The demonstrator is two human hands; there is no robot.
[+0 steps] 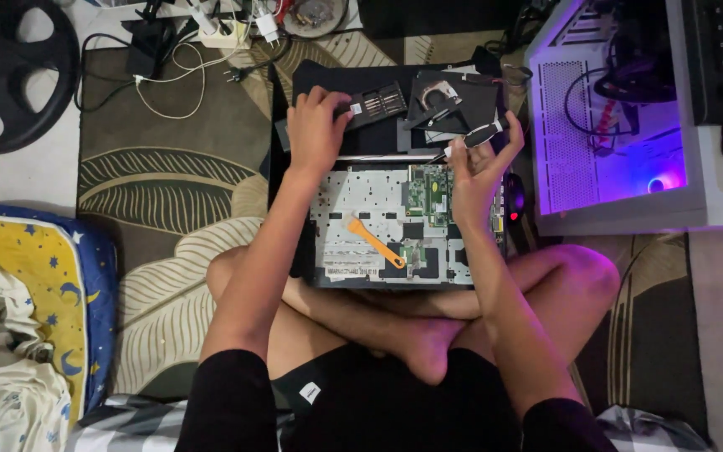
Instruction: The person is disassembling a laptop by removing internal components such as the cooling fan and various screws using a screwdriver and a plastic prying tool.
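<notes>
Your right hand pinches the slim, light screwdriver mid-handle while your left hand grasps the bit case over that fragile opened laptop.

This looks like a room in a home. The person sits on a leaf-pattern rug on the floor. Left of the left hand lies starry bedding. Right of the right hand glows a purple computer case.
</notes>
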